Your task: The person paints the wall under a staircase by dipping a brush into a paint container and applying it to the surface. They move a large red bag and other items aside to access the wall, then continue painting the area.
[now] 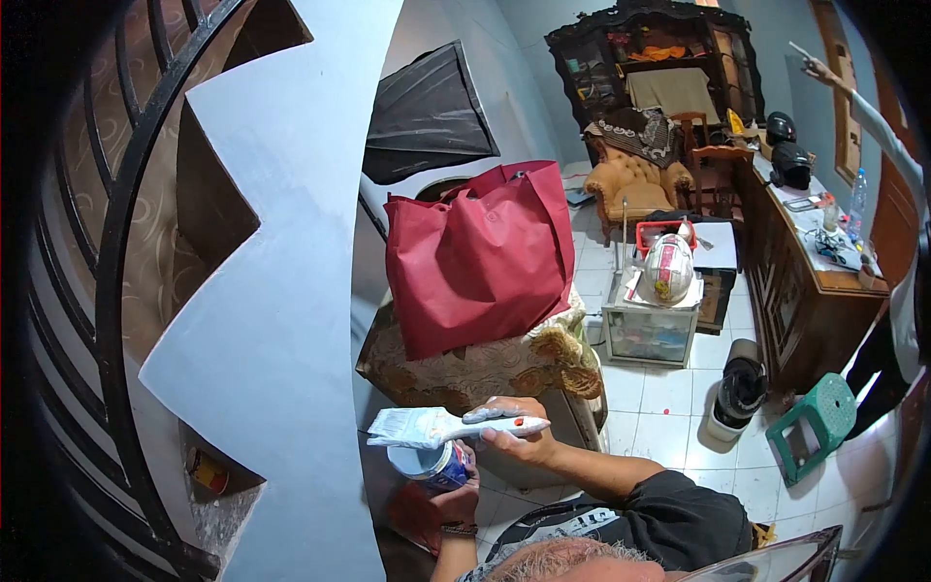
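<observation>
A wide paintbrush [412, 428] with a white handle lies level above a blue and white paint tub [436, 470]. My right hand [519, 432] is closed around the brush's handle. The bristles are coated in pale paint and sit over the tub's rim. From below, my left hand [458, 500] grips the tub, a bracelet on its wrist. Paint smears show on my right fingers. Just left of the tub rises a pale blue wall panel [281, 320] with a zigzag edge.
A red bag [480, 262] stands on a cloth-covered piece of furniture [475, 373] beyond my hands. Black railing bars [102, 320] curve along the left. A glass case [648, 335], green stool [810, 427] and wooden counter [800, 262] stand right. Another person's raised arm [878, 121] reaches toward the wall.
</observation>
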Tool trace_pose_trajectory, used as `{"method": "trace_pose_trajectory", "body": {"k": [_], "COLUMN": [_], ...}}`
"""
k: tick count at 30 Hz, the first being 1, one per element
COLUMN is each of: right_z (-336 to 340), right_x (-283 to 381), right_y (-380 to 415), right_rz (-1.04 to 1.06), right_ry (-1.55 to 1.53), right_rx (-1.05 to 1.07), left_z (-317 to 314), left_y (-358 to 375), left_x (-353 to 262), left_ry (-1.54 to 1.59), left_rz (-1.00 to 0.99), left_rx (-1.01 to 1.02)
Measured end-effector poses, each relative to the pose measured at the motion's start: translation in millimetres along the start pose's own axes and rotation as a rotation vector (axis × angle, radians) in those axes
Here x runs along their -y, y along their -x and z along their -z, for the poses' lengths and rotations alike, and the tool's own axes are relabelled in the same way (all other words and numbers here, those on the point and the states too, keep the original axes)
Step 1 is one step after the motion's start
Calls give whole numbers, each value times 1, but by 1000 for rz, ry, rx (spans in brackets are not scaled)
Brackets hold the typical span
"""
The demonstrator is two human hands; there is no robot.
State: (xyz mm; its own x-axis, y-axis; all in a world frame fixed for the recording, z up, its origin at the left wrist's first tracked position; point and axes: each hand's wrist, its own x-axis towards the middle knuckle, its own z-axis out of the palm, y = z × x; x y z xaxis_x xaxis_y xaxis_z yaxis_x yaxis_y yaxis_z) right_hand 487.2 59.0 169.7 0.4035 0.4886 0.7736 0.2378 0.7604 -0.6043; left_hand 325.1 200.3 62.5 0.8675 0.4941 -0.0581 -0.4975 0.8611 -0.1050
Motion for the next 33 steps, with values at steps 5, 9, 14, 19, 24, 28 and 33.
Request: {"method": "trace_pose_trajectory", "body": {"k": [5,9,14,19,24,28,33], "right_z": [-1,1,0,2,7,11,3], "right_x": [1,-1,-5,0,6,-2,-4], "right_y": [-1,-2,2,0,-4,-10,-40], "right_rz": [-5,17,-53,-69,-25,-46,141], "right_ry": [-20,-14,-41,-70,211,184,345], "right_rx": [-37,-24,-35,-30,-85,-143,-103], "left_z": [2,3,4,0,34,21,26], "left_y": [-1,-2,0,1,-17,-9,-11], "left_x": [1,1,0,-2,-27,-19,-20], "left_ry": [-12,-18,-25,-85,169,22,-51], "left_rz": [-9,-16,-31,-88,36,-5,4], "left_rx": [-7,-14,-41,-134,-50,66,243]}}
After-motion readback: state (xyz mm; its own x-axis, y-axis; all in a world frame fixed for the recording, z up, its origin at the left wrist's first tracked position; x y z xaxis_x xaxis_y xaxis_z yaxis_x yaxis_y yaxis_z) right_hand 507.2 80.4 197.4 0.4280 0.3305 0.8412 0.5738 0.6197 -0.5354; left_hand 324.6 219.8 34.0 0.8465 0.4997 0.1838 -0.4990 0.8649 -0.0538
